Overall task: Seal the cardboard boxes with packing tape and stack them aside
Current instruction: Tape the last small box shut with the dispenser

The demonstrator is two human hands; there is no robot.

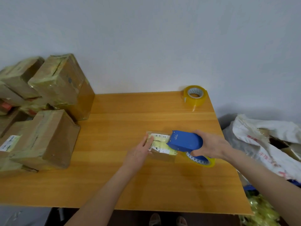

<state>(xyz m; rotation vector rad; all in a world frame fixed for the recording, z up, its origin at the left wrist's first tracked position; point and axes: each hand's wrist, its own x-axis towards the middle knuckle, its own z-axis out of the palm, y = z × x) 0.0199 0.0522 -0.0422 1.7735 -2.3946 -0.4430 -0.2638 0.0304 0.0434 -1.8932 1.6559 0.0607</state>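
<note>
A small flat cardboard box with a white shipping label lies on the wooden table, right of its middle. My left hand presses flat on the box's left end, fingers straight. My right hand grips a blue tape dispenser that rests on the box's right part, its yellowish tape roll hanging off the box's near right side. A strip of yellowish tape runs along the label under the dispenser.
A stack of several taped cardboard boxes fills the table's left side up to the wall. A spare tape roll stands at the far right corner. A white sack with cardboard lies off the table's right edge, crumpled tape below it.
</note>
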